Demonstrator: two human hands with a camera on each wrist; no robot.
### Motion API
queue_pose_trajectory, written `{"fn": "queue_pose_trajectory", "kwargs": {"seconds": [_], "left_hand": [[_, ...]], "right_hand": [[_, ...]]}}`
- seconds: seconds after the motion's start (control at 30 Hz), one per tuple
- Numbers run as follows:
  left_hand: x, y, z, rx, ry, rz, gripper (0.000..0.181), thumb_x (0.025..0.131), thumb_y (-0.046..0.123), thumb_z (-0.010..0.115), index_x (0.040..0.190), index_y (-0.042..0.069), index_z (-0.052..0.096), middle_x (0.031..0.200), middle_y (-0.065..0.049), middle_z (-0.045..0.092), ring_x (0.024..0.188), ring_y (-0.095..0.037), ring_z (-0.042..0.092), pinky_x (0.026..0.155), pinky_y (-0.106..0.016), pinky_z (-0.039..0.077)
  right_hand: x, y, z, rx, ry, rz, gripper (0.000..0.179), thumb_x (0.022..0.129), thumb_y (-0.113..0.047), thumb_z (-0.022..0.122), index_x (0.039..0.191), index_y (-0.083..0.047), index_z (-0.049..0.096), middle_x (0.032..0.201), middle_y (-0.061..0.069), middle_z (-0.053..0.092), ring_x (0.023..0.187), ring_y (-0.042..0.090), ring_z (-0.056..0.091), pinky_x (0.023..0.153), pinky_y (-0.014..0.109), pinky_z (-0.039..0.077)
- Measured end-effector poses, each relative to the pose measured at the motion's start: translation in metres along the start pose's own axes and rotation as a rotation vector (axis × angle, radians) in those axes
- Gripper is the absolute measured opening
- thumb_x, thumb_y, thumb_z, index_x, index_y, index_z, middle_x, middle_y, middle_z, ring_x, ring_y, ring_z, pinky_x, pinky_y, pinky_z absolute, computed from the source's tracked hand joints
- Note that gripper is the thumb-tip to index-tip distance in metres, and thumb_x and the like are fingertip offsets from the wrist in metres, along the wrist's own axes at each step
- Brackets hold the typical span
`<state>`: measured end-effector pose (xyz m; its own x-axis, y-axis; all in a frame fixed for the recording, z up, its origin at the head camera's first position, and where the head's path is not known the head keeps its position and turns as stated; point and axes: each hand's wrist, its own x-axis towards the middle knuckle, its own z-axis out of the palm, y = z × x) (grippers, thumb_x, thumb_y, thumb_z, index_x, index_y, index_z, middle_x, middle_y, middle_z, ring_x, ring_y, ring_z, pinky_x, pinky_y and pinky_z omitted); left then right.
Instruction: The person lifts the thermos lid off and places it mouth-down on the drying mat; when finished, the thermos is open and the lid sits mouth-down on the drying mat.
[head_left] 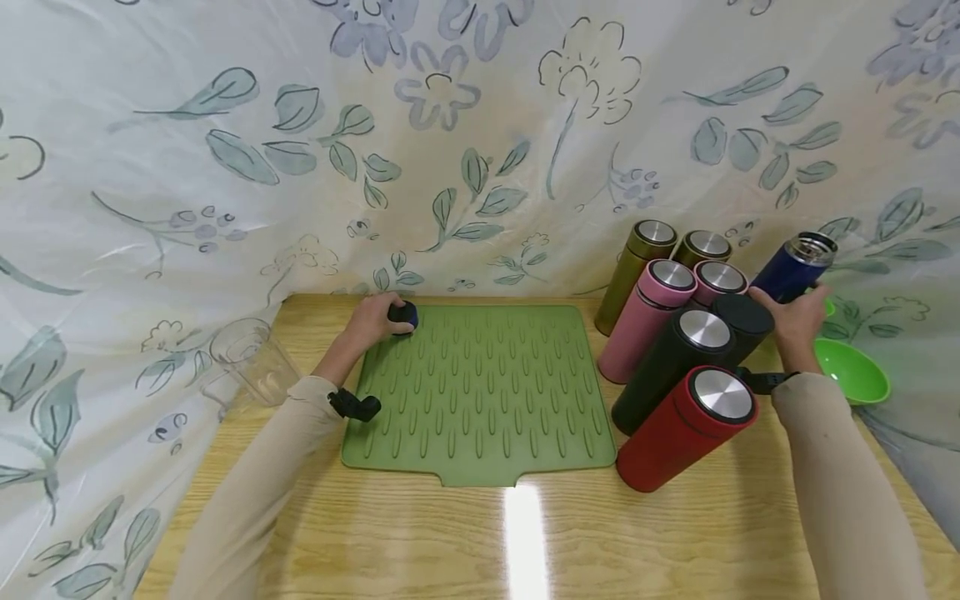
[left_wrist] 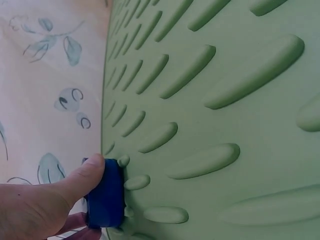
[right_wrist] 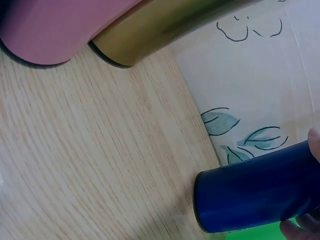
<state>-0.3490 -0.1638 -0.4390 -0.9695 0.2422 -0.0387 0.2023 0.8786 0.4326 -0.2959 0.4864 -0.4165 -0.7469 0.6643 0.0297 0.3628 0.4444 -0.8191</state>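
Observation:
My left hand (head_left: 372, 320) pinches a dark blue flask lid (head_left: 402, 317) at the far left corner of a green ridged drying mat (head_left: 480, 383). In the left wrist view the thumb and fingers sit around the blue lid (left_wrist: 106, 195), which touches the mat. At the back right my right hand (head_left: 797, 321) grips a dark blue thermos flask (head_left: 787, 271) by its side. Its metal mouth is uncovered. In the right wrist view the flask's base (right_wrist: 202, 202) is near the table's back edge; whether it touches the table I cannot tell.
Lidded flasks stand close together right of the mat: olive (head_left: 626, 279), pink (head_left: 645, 325), black (head_left: 675, 371) and red (head_left: 682, 429), several in all. A green bowl (head_left: 855, 371) lies beyond my right wrist. A clear pitcher (head_left: 258, 367) stands on the left. Floral cloth (head_left: 480, 125) hangs behind the table.

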Motion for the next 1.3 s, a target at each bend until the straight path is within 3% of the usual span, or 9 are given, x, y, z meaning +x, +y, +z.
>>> {"fn": "queue_pose_trajectory", "kwargs": {"seconds": [0.23,0.4,0.5,0.63,0.73,0.83,0.9,1.03,1.3], "left_hand": [[0.001,0.0,0.001,0.022,0.007,0.021,0.055,0.085,0.03,0.075,0.127,0.0,0.056,0.13,-0.024,0.058,0.116,-0.041,0.055,0.097,-0.052,0.047],[0.0,0.001,-0.002,0.036,-0.011,0.032,0.059,0.086,0.031,0.073,0.132,-0.001,0.052,0.133,-0.025,0.054,0.12,-0.042,0.052,0.101,-0.054,0.046],[-0.005,0.004,-0.006,0.041,-0.006,0.036,0.063,0.088,0.032,0.071,0.138,0.001,0.048,0.144,-0.027,0.044,0.131,-0.046,0.042,0.107,-0.058,0.04],[-0.018,0.016,-0.01,0.018,0.057,0.109,0.063,0.091,0.031,0.068,0.141,0.0,0.045,0.151,-0.028,0.035,0.139,-0.048,0.032,0.114,-0.06,0.032],[-0.031,0.035,-0.009,-0.04,0.081,0.213,0.059,0.093,0.028,0.066,0.14,-0.001,0.046,0.147,-0.025,0.042,0.137,-0.042,0.039,0.113,-0.055,0.037],[-0.044,0.059,0.0,-0.187,0.031,0.306,0.054,0.094,0.025,0.063,0.14,0.0,0.046,0.142,-0.021,0.05,0.13,-0.037,0.05,0.108,-0.049,0.045],[-0.054,0.077,0.007,-0.324,-0.025,0.354,0.05,0.096,0.023,0.062,0.139,0.004,0.048,0.138,-0.019,0.055,0.125,-0.035,0.055,0.104,-0.044,0.05],[-0.075,0.115,0.018,-0.54,-0.122,0.441,0.046,0.095,0.022,0.062,0.138,0.008,0.05,0.133,-0.014,0.06,0.12,-0.031,0.06,0.099,-0.035,0.054],[-0.109,0.174,0.016,-0.622,-0.24,0.637,0.046,0.094,0.024,0.064,0.137,0.012,0.051,0.134,-0.009,0.059,0.12,-0.022,0.06,0.094,-0.02,0.054]], "right_hand": [[-0.016,-0.007,-0.012,0.032,0.087,-0.022,0.086,0.087,-0.051,0.06,0.151,-0.02,0.012,0.152,0.011,0.032,0.138,0.022,0.033,0.119,0.034,0.027],[-0.056,-0.021,-0.032,0.167,0.266,-0.229,0.062,0.088,-0.041,0.064,0.141,-0.021,0.037,0.118,-0.02,0.043,0.108,-0.005,0.042,0.095,0.019,0.04],[-0.096,-0.019,-0.045,0.294,0.271,-0.38,0.049,0.092,-0.028,0.062,0.135,-0.016,0.043,0.113,-0.021,0.047,0.106,-0.007,0.048,0.087,0.014,0.042],[-0.162,-0.002,-0.054,0.44,0.178,-0.556,0.038,0.095,-0.009,0.056,0.132,-0.005,0.047,0.114,-0.01,0.057,0.105,0.001,0.056,0.082,0.009,0.046],[-0.207,0.011,-0.051,0.649,0.012,-0.677,0.036,0.092,0.009,0.051,0.128,0.004,0.049,0.112,0.0,0.063,0.105,0.008,0.06,0.083,0.01,0.051],[-0.243,0.019,-0.043,0.836,-0.175,-0.724,0.043,0.086,0.022,0.047,0.127,0.01,0.047,0.116,0.009,0.063,0.11,0.013,0.059,0.089,0.013,0.052],[-0.259,0.021,-0.036,0.825,-0.243,-0.702,0.05,0.083,0.026,0.047,0.13,0.009,0.044,0.122,0.007,0.059,0.115,0.012,0.056,0.094,0.013,0.05],[-0.274,0.022,-0.024,0.591,-0.27,-0.634,0.07,0.077,0.026,0.06,0.138,0.0,0.039,0.128,-0.003,0.051,0.118,0.005,0.049,0.097,0.01,0.042],[-0.278,0.021,-0.007,0.441,-0.321,-0.612,0.095,0.061,0.028,0.072,0.143,-0.004,0.035,0.131,-0.008,0.048,0.114,0.001,0.05,0.092,0.007,0.041]]}}
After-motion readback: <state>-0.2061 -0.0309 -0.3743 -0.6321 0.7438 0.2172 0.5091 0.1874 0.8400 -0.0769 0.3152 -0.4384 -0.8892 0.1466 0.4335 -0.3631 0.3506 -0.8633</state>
